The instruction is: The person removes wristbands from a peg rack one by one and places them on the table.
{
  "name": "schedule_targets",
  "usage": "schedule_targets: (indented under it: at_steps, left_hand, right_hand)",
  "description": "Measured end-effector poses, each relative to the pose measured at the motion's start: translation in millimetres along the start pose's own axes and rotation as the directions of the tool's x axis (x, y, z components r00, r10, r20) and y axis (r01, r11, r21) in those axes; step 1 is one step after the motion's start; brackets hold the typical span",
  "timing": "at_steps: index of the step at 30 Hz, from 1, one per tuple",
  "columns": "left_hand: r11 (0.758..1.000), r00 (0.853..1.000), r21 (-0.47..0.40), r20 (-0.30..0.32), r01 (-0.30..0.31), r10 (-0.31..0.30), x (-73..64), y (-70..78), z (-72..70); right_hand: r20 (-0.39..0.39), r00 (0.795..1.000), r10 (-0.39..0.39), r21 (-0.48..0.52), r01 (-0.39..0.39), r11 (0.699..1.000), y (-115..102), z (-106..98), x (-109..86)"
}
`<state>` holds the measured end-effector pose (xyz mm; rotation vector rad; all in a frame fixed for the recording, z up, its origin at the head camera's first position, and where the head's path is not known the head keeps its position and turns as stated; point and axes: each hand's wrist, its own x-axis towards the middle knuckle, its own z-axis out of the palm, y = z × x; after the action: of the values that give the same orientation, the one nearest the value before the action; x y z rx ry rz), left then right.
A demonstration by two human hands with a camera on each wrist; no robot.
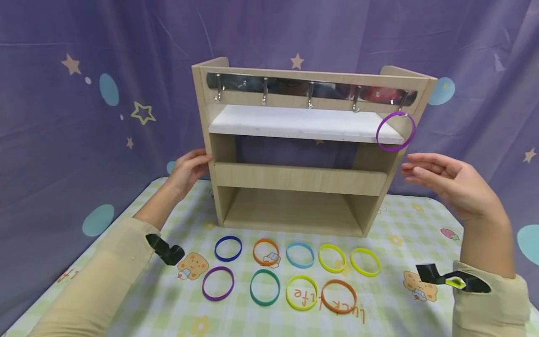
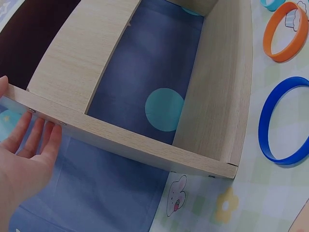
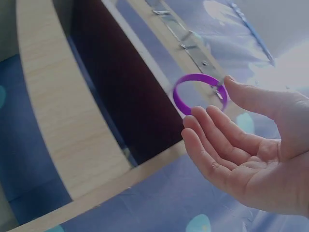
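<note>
A purple wristband (image 1: 396,149) hangs from the rightmost hook of a metal hook strip (image 1: 290,89) on a wooden shelf unit (image 1: 301,178). My left hand (image 1: 187,172) touches the unit's left side panel with its fingers fairly straight, as the left wrist view also shows. Beside the right panel, just below the hanging band, my right hand (image 1: 456,182) is in the air with relaxed fingers. In the right wrist view that hand (image 3: 241,150) holds nothing, and the purple band (image 3: 181,102) appears behind its fingertips.
Two rows of wristbands lie before the unit, among them a dark blue one (image 1: 216,253), an orange one (image 1: 254,255), a teal one (image 1: 251,292) and another purple one (image 1: 204,286). A checked cloth (image 1: 147,299) covers the table; a purple curtain (image 1: 126,42) hangs behind.
</note>
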<state>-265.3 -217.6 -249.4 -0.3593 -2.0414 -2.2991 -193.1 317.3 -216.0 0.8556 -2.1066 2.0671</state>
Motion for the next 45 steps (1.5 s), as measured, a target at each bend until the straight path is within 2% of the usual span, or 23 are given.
schedule_targets:
  at_steps: [7,14,16,22,26,31,36,45]
  left_hand:
    - [1.000,1.000,0.007,-0.006,0.005,-0.005,-0.7,0.0,-0.2]
    - [1.000,1.000,0.014,0.002,0.004,-0.004,-0.5,0.4,-0.2]
    - [1.000,1.000,0.008,0.003,0.003,-0.003,-0.3,0.5,-0.2]
    - [1.000,1.000,0.005,0.006,0.000,0.000,0.0,0.9,-0.5]
    - [1.000,1.000,0.003,0.001,-0.001,0.001,-0.3,0.5,-0.6]
    - [1.000,1.000,0.011,-0.001,0.001,-0.001,-0.2,-0.6,-0.6]
    - [1.000,1.000,0.008,-0.008,0.008,-0.008,0.1,-1.0,-0.2]
    - [1.000,1.000,0.005,-0.010,0.011,-0.011,-0.2,-0.7,-0.6]
  right_hand:
    - [0.027,0.998,-0.061,0.132,0.057,0.990,-4,-13,7.2]
    - [-0.069,0.998,0.009,0.145,0.001,0.989,-10,-19,19.7]
    - [-0.072,0.997,0.005,0.176,0.008,0.984,-12,-19,23.8]
    - [-0.048,0.999,-0.007,0.236,0.018,0.971,-20,-16,36.3]
    - [-0.069,0.996,0.048,0.214,-0.032,0.976,-23,-12,42.8]
    - [-0.073,0.994,0.085,0.245,-0.065,0.967,-23,-6,47.5]
    - [-0.085,0.994,0.071,0.327,-0.039,0.944,-24,2,51.5]
    - [-0.135,0.990,0.049,0.382,0.006,0.924,-31,12,55.1]
